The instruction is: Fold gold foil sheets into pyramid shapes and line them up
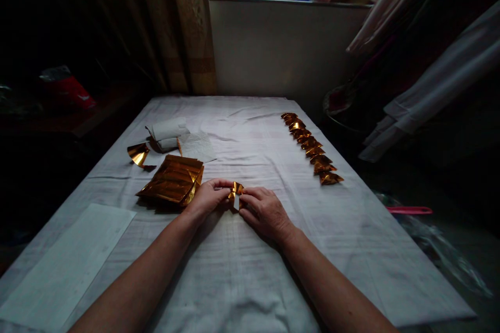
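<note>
Between my two hands is a small folded piece of gold foil paper (236,188), with a pale strip showing on its near side. My left hand (211,196) pinches its left edge between thumb and fingers. The fingers of my right hand (263,210) close on its right edge. Just left of my left hand lies a stack of gold foil sheets (170,181). Several folded gold foil pieces (310,146) form a slanting row on the right side of the table.
A cloth-covered table (250,145) spans the view. Crumpled pale paper (167,132) and a curled gold scrap (138,154) lie at back left, a flat white sheet (70,260) at front left. Beyond the right edge are a pink handle (409,210) and hanging clothes (433,83).
</note>
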Tool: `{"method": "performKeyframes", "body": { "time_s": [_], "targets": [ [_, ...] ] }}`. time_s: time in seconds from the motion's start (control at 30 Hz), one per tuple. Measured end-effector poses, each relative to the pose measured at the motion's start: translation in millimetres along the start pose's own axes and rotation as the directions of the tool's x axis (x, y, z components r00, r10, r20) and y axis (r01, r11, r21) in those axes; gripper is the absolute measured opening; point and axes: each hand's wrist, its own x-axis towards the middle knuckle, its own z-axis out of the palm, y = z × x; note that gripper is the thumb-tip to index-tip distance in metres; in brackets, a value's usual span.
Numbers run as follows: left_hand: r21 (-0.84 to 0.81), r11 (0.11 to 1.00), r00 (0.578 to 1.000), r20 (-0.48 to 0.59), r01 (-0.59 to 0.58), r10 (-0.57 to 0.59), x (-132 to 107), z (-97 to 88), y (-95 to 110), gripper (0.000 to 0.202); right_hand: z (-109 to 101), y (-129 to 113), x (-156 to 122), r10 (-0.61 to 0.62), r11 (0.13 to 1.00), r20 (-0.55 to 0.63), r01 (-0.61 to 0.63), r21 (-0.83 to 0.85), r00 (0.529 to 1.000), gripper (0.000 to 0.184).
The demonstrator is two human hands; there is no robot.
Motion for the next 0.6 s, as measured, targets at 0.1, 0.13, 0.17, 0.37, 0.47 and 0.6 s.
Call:
{"method": "performKeyframes", "body": {
  "time_s": [0.1,0.13,0.17,0.37,0.47,0.6],
  "targets": [
    [-0.051,0.998,0.999,0.021,0.031,-0.030,1,-1.9,0,0.029,1,-1,0,0.000,1.000,-0.007,0.000,-0.007,1.000,0.022],
    [-0.060,0.997,0.999,0.024,0.038,-0.036,2,-2.5,-1,0.029,1,-2,0,0.003,1.000,-0.014,-0.003,-0.013,1.000,0.019],
    [-0.066,0.997,0.999,0.027,0.042,-0.040,3,-3.1,-1,0.029,2,-2,0,0.006,1.000,-0.023,-0.006,-0.020,1.000,0.016],
    [-0.043,0.999,0.998,0.068,0.018,-0.015,4,-10.1,-8,0.029,6,-1,1,-0.023,0.999,-0.056,0.021,-0.040,0.998,0.015],
    [0.200,0.957,0.974,0.134,-0.208,0.183,-2,-18.0,-11,0.025,6,0,1,-0.048,0.998,-0.044,0.047,-0.030,0.998,0.016],
    [0.594,0.590,0.835,0.333,-0.547,0.438,-15,-27.9,-15,0.023,5,0,0,-0.071,0.997,-0.037,0.070,-0.025,0.997,0.014]
  ]
}}
